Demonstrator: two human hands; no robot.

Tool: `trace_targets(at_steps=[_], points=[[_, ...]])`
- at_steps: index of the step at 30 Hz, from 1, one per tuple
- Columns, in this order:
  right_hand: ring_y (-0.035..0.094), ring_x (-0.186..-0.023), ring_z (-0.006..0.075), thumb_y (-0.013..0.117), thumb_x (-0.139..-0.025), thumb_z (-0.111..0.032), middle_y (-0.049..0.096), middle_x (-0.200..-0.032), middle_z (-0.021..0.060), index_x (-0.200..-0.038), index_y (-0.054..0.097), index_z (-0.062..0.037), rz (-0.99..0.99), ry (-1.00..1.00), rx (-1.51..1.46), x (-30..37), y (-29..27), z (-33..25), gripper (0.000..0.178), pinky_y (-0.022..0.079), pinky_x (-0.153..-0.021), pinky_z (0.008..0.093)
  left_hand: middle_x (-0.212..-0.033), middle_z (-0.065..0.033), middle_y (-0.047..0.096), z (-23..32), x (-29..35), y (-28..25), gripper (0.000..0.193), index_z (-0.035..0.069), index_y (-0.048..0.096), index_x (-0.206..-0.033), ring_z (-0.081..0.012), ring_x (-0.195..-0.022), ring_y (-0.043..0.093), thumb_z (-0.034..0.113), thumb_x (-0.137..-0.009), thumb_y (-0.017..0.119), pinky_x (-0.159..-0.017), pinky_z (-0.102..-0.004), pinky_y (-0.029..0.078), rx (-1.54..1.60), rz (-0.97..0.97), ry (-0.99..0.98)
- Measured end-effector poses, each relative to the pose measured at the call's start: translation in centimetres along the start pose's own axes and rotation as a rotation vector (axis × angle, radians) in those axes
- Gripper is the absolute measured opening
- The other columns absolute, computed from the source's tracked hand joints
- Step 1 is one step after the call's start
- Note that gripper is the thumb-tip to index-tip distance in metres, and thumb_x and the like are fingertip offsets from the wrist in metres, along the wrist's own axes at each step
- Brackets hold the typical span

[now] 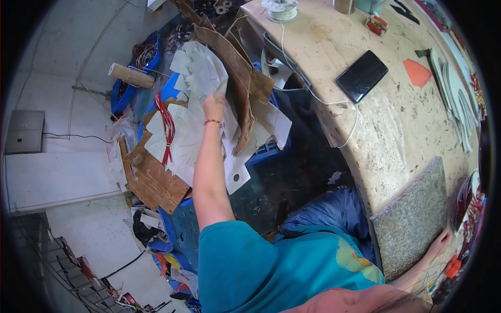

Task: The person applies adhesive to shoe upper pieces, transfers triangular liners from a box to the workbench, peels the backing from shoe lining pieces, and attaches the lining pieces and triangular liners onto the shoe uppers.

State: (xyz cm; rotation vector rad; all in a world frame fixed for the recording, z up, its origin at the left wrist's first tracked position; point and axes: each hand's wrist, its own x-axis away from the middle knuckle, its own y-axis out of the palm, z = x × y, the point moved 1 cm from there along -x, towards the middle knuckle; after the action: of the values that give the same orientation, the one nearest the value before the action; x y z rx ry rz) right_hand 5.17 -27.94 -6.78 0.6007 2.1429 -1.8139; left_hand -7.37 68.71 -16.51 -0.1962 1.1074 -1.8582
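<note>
My left arm stretches out to the heap beside the table, and my left hand [213,106] grips a fanned bunch of pale grey sheets [201,68]. The sheets cover most of its fingers. Brown cardboard pieces [240,73] stand upright just to the right of it. A bundle of red wires [166,128] lies on white sheets [182,138] to its left. At the lower right, my right hand [445,237] rests near the table's edge, close to a bundle of red and white wires [466,201]; its fingers cannot be made out.
On the table [334,47] are a black phone [362,76], a spool of white wire [280,9], an orange piece [417,72], grey-green strips [453,99] and a speckled grey slab [409,224]. Blue bins [148,65] and a cardboard roll [130,75] stand left, by a white wall.
</note>
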Motion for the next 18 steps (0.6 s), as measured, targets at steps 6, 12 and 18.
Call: trace_targets(at_steps=[6,12,18], points=[[0.06,-0.081,0.0286,0.051,-0.098,-0.031,0.063,-0.091,0.0161,-0.103,0.058,-0.0009,-0.07,0.034,0.001,0.1,-0.2,1.8,0.031,0.047,-0.073,0.0355,-0.071,-0.0106,0.067,1.6,-5.8,-10.7,0.028,0.0,0.067,-0.092,-0.0195,-0.062,0.064,0.027,-0.085,0.066,-0.059,-0.0332,0.048,-0.013,-0.26,0.023],[0.058,-0.079,0.024,0.051,-0.098,-0.027,0.061,-0.088,0.0145,-0.099,0.057,0.0,-0.042,0.058,-0.005,0.2,-0.4,-0.4,0.028,0.047,-0.074,0.0317,-0.077,-0.0052,0.069,5.4,-11.8,-17.8,0.03,-0.003,0.066,-0.097,-0.0103,-0.066,0.061,0.025,-0.087,0.067,-0.061,-0.0286,0.049,0.047,-0.174,0.135],[0.06,-0.083,0.0264,0.05,-0.099,-0.03,0.062,-0.092,0.0152,-0.104,0.057,0.0008,-0.013,-0.01,-0.055,0.6,0.5,2.7,0.032,0.047,-0.076,0.0336,-0.082,-0.0048,0.068,10.3,-14.9,-23.4,0.029,-0.003,0.065,-0.1,-0.0117,-0.069,0.06,0.025,-0.089,0.064,-0.062,-0.0288,0.049,0.012,-0.071,0.167]])
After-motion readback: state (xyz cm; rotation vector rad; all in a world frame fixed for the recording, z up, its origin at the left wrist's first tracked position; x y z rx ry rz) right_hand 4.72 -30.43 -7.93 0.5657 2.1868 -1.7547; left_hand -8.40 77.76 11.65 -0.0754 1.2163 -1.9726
